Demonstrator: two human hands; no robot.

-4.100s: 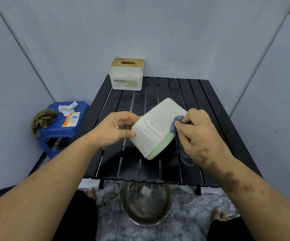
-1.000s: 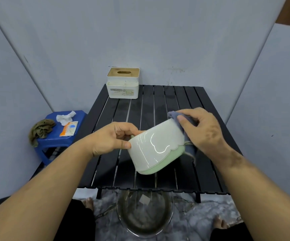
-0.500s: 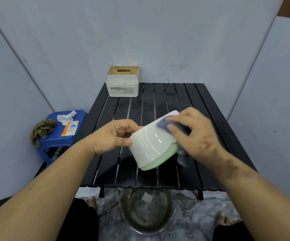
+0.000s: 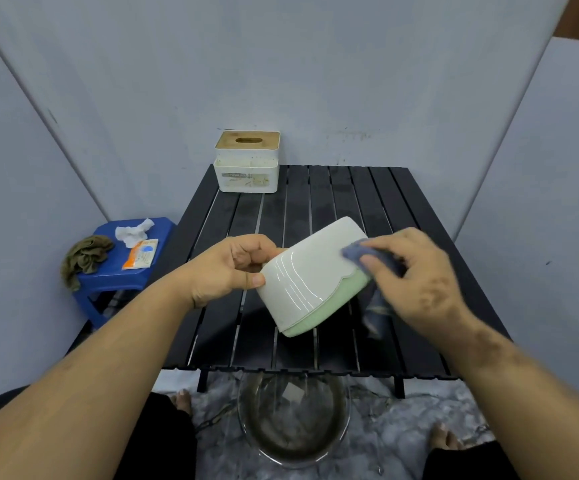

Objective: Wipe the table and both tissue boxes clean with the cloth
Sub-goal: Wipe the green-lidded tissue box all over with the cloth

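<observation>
My left hand (image 4: 232, 268) grips the left end of a white tissue box with a pale green base (image 4: 310, 277), holding it tilted above the black slatted table (image 4: 316, 199). My right hand (image 4: 416, 275) holds a blue-grey cloth (image 4: 357, 254) and presses it against the box's upper right side; part of the cloth hangs down below the hand. A second tissue box (image 4: 246, 164), white with a wooden lid and dirty marks, stands at the table's far left corner.
A clear basin (image 4: 293, 420) with murky water sits on the floor under the table's front edge, between my feet. A blue stool (image 4: 108, 278) at the left holds an olive rag (image 4: 85, 256), a crumpled tissue (image 4: 132, 230) and an orange packet (image 4: 141, 252). Grey panels enclose the table.
The white and green box has tipped and turned in my left hand. My right hand with the cloth has rubbed across its upper right side.
</observation>
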